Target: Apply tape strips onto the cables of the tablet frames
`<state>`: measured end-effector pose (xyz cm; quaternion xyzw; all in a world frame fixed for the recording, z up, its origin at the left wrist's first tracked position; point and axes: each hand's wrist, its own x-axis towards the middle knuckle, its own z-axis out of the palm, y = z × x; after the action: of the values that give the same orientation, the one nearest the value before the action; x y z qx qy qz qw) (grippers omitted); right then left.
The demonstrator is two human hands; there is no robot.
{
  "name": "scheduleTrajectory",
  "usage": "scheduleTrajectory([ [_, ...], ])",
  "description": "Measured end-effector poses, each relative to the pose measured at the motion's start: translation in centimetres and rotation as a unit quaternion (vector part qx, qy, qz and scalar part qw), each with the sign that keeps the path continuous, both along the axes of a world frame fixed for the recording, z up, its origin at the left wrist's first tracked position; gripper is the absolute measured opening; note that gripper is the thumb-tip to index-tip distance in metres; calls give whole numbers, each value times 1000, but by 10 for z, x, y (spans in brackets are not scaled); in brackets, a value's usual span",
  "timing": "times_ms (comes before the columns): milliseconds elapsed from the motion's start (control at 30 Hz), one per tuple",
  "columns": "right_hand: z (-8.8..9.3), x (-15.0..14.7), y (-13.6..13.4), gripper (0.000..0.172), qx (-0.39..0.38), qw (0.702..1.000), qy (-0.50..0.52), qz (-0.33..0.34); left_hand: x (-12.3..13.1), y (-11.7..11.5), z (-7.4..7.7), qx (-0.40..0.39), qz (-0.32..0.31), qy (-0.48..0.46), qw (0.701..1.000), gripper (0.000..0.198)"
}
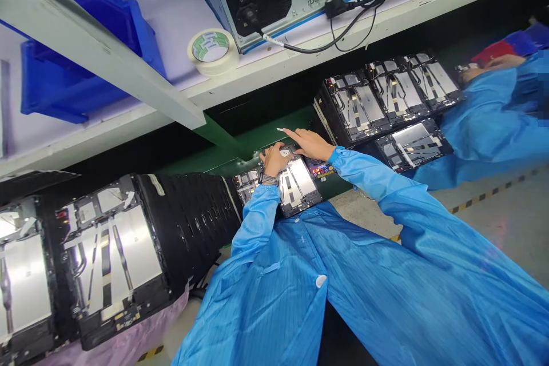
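Opened tablet (298,184) on green bench (261,128): left hand (273,160) curled at its edge, grip unclear; right hand (309,144) open, fingers extended.

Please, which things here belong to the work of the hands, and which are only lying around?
Belonging: left hand, right hand, black open electronic unit with silver panels.
Lying about: white tape roll, blue plastic bins, grey metal computer case.

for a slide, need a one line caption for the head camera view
Left hand and right hand over an opened tablet on a green bench, more tablets beside it
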<state>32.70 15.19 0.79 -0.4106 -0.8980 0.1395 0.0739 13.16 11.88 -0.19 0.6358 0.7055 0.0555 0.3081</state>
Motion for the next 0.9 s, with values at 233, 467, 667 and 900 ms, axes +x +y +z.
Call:
scheduleTrajectory([
  [233, 0, -4, 3, 90, -27, 999, 37, -4, -1, 3, -2, -11, 7, 2, 1000, 48],
  [467, -4, 9, 12, 89, -220, 933, 251, -132, -3, 6, -6, -19, 15, -8, 1000, 44],
  [667, -10, -3, 4, 93, -322, 912, 235, -92, -3, 5, -3, -17, 21, -14, 1000, 44],
  [900, -19, -10, 8, 94, -266, 949, 160, -51, -2, 2, -1, -9, 19, -12, 1000, 45],
])
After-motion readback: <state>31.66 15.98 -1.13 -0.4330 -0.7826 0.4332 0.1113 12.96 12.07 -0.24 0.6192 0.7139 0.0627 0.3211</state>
